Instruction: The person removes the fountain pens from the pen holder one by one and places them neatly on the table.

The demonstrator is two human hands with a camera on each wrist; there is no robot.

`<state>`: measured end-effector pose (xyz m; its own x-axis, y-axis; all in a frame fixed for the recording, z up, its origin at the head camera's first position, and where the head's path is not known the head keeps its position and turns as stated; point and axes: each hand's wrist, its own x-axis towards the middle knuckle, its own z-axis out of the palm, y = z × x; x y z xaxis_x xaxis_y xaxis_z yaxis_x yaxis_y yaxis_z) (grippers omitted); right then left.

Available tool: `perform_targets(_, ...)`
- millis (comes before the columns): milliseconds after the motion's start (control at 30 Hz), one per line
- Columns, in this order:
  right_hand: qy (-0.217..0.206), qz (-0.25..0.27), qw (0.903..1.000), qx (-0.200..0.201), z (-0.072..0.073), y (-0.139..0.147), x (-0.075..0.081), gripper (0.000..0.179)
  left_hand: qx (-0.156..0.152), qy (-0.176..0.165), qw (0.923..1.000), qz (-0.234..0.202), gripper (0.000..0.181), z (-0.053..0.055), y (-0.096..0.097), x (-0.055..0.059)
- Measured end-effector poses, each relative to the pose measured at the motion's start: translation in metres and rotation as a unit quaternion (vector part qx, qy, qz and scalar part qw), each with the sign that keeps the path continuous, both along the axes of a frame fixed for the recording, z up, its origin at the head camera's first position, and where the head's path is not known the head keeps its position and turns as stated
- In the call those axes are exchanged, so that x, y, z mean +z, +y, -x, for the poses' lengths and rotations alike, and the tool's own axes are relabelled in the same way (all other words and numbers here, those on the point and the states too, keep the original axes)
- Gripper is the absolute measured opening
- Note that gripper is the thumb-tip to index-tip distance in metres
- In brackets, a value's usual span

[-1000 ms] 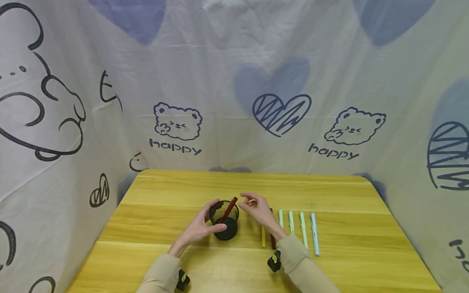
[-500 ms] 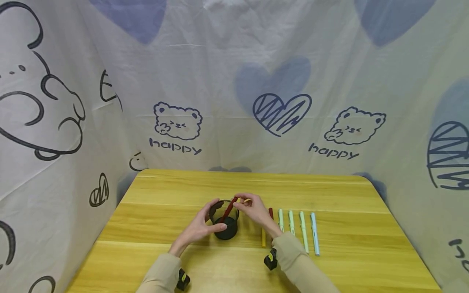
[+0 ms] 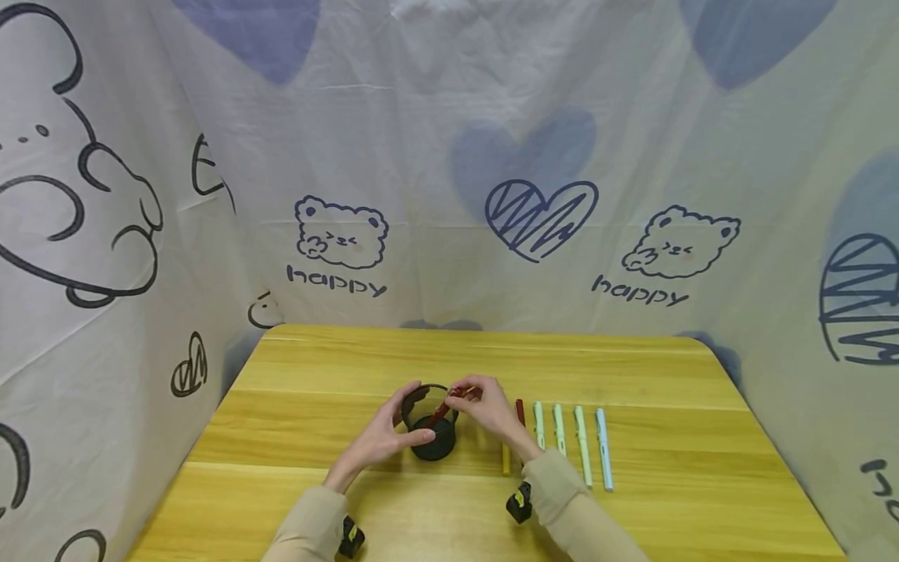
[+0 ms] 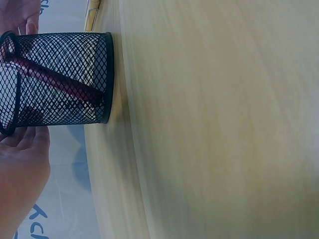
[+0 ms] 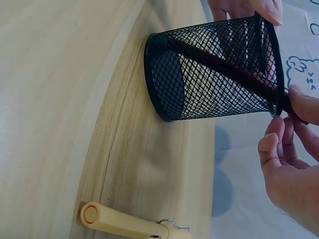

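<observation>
A black mesh pen holder stands upright on the table. My left hand holds it from the left, thumb on the near side and fingers on the far side. Leaning inside it is a dark red pen, whose lower end reaches the holder's base in the left wrist view. My right hand pinches the top of that pen at the rim; the thumb and fingers hide its tip. Just right of the holder lies a yellow pen, partly hidden by the right hand in the head view.
Right of the yellow pen, a second dark red pen lies partly under the right forearm. Three pale green pens and a light blue pen continue the row. A printed cloth hangs behind the wooden table.
My right hand has moved left to the red pen in the holder and now pinches its top, which sits a little lower. The left hand has kept its place on the holder.
</observation>
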<state>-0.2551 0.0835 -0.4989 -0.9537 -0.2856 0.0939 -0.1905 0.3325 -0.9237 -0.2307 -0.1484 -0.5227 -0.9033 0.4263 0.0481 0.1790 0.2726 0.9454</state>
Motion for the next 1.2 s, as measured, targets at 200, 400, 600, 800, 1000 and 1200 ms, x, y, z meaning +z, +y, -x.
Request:
perform_targets(200, 0.012, 0.012, 0.9998, -0.010, -0.006, 0.002, 0.002, 0.019, 0.001, -0.001, 1.0000, -0.003, 0.091, 0.001, 0.001, 0.000)
perform_targets(400, -0.004, 0.057, 0.9980, -0.028, -0.011, 0.007, 0.003, 0.025, 0.002, 0.004, 1.0000, -0.005, 0.091, 0.001, 0.001, 0.000)
perform_targets(600, 0.002, 0.115, 0.9921, -0.050, -0.016, 0.011, 0.002, 0.022, 0.003, 0.005, 1.0000, -0.003, 0.092, 0.001, 0.000, -0.002)
perform_targets(800, -0.018, 0.195, 0.9788, -0.060, -0.024, 0.017, 0.004, 0.026, 0.008, -0.002, 1.0000, 0.001, 0.092, 0.001, 0.001, -0.002)
perform_targets(1000, -0.009, 0.263, 0.9630, -0.057, -0.028, 0.025, 0.000, 0.029, 0.001, 0.008, 1.0000, 0.004, 0.090, 0.001, 0.001, -0.003)
perform_targets(1200, -0.010, 0.323, 0.9438, -0.068, -0.032, 0.032, -0.007, 0.036, -0.004, 0.012, 0.9999, 0.001, 0.088, 0.002, 0.000, -0.004)
